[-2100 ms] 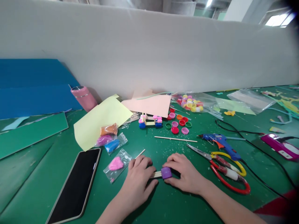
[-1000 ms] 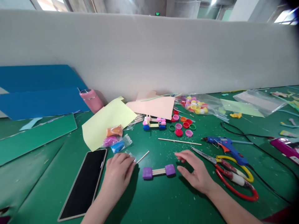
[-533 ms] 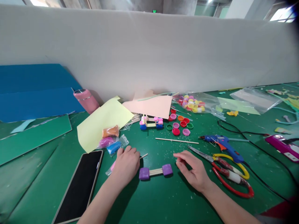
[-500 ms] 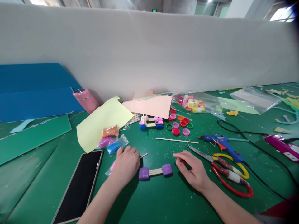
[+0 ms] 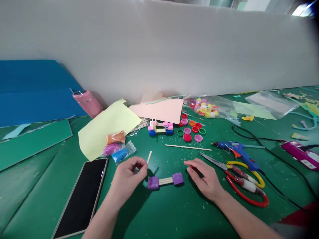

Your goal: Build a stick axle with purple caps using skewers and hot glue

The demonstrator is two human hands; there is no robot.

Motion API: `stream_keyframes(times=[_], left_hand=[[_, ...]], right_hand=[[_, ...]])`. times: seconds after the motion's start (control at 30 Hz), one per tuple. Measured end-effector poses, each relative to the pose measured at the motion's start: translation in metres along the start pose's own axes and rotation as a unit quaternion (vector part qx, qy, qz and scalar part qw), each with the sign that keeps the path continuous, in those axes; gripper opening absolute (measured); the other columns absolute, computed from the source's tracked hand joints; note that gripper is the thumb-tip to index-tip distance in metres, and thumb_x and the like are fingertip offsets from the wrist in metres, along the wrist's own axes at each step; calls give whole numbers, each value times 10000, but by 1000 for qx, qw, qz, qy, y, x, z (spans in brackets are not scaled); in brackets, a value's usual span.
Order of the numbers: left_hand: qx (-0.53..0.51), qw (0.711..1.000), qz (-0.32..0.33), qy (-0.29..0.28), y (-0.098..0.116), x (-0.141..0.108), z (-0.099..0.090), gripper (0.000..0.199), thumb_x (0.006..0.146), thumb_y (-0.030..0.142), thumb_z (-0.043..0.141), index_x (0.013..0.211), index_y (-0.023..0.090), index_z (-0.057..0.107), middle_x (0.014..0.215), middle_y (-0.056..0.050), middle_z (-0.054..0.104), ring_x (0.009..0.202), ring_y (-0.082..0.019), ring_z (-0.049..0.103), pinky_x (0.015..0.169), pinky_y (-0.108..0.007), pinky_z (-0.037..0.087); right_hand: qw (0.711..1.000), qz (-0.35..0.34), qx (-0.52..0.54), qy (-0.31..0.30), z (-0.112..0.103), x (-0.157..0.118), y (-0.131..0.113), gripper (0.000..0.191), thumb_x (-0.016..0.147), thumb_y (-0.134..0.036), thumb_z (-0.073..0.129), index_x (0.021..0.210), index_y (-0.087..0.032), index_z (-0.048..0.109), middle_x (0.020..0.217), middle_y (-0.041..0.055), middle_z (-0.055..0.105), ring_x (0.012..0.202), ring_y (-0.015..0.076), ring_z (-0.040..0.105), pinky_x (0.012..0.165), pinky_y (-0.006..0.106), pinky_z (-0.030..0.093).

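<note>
My left hand (image 5: 131,174) pinches a short pale stick (image 5: 149,157), which points up from the fingertips. Beside it on the green table lies a piece with two purple clay blocks (image 5: 153,182) joined by pale sticks (image 5: 165,181). My right hand (image 5: 204,176) rests to the right of this piece, fingers bent, with thumb and forefinger apart and nothing between them. A longer pale stick (image 5: 188,147) lies flat beyond both hands. Further back stands a small pink and blue clay and stick model (image 5: 160,128).
Scissors (image 5: 239,176) and a blue glue gun (image 5: 235,151) with its cord lie on the right. Coloured bottle caps (image 5: 198,138) sit behind. On the left are a phone (image 5: 81,197), bagged clay (image 5: 116,137), yellow paper (image 5: 107,124) and a pink bottle (image 5: 87,103).
My left hand has turned and lifted the short stick, which now points up instead of lying low. My right hand has hardly moved. The view has tilted slightly downward.
</note>
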State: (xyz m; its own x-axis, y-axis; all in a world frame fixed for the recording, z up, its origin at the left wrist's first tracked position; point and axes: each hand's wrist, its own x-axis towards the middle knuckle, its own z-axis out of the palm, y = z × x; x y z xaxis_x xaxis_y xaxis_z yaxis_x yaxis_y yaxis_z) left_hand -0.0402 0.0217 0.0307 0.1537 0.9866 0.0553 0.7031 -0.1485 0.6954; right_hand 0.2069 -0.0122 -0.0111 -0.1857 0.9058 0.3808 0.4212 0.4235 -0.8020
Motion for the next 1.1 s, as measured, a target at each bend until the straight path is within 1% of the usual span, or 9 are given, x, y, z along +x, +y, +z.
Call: stream_keyframes(times=[0.03, 0.1, 0.2, 0.37, 0.47, 0.67, 0.93, 1.03, 1.1], left_hand=[[-110, 993, -30, 3, 3, -2, -1, 137, 769, 276, 491, 705, 174, 556, 616, 2, 584, 524, -122, 518, 509, -227, 404], [-310, 947, -84, -4, 9, -6, -1, 132, 751, 278, 550, 674, 170, 546, 600, 16, 566, 483, -90, 462, 478, -205, 376], [-417, 900, -123, -40, 19, -12, 1, 129, 752, 246, 568, 656, 169, 529, 561, 35, 536, 455, -67, 401, 440, -178, 320], [-305, 935, -109, -145, 34, -26, 10, 97, 742, 194, 544, 651, 162, 535, 542, 45, 467, 487, -80, 376, 446, -182, 290], [-234, 955, -84, -160, 42, -34, 11, 116, 728, 166, 496, 616, 161, 520, 542, 49, 410, 509, -90, 357, 471, -196, 290], [-179, 969, -39, -167, 52, -42, 11, 143, 728, 161, 447, 612, 165, 530, 547, 32, 457, 509, -104, 399, 481, -204, 328], [-237, 966, -19, -106, 49, -44, 15, 98, 735, 185, 529, 741, 171, 626, 585, 8, 573, 515, -114, 498, 494, -209, 413], [-313, 946, -72, -48, 44, -49, 9, 136, 741, 227, 582, 859, 198, 641, 621, 5, 595, 530, -115, 516, 479, -199, 422], [-364, 925, -107, 26, 39, -49, -1, 122, 732, 256, 618, 836, 204, 652, 624, 0, 602, 542, -113, 508, 481, -193, 420]], right_hand=[[1000, 2, -1, 1, 0, 0, 0, 211, 846, -149, 478, 1026, -183, 582, 748, 23, 551, 644, 137, 510, 586, 253, 423], [1000, 3, -3, 3, 0, 1, -1, 212, 845, -142, 479, 1025, -185, 584, 745, 22, 554, 641, 137, 511, 584, 252, 422], [1000, 2, -3, 9, 0, 3, -4, 224, 842, -136, 482, 1037, -194, 575, 741, 17, 547, 641, 136, 508, 588, 252, 423], [999, -45, 12, -4, 1, 5, -23, 357, 820, -121, 505, 1163, -221, 503, 852, 33, 537, 714, 144, 510, 640, 265, 439], [994, -91, -1, -55, 2, 7, -35, 350, 818, -171, 520, 1166, -212, 521, 961, 71, 517, 813, 177, 503, 682, 297, 433], [980, -115, -44, -159, 12, 8, -45, 238, 869, -293, 468, 1041, -190, 597, 856, 63, 593, 744, 190, 504, 653, 329, 384], [980, -129, -46, -147, 17, 5, -41, 149, 857, -218, 496, 962, -195, 600, 824, 42, 642, 733, 170, 525, 655, 300, 387], [995, -62, -12, -71, 14, 7, -34, 118, 843, -185, 503, 910, -194, 599, 782, 27, 619, 697, 147, 524, 637, 266, 402], [1000, 18, 20, -5, 12, 7, -27, 85, 835, -198, 514, 862, -196, 595, 731, 11, 586, 641, 131, 509, 594, 242, 403]])
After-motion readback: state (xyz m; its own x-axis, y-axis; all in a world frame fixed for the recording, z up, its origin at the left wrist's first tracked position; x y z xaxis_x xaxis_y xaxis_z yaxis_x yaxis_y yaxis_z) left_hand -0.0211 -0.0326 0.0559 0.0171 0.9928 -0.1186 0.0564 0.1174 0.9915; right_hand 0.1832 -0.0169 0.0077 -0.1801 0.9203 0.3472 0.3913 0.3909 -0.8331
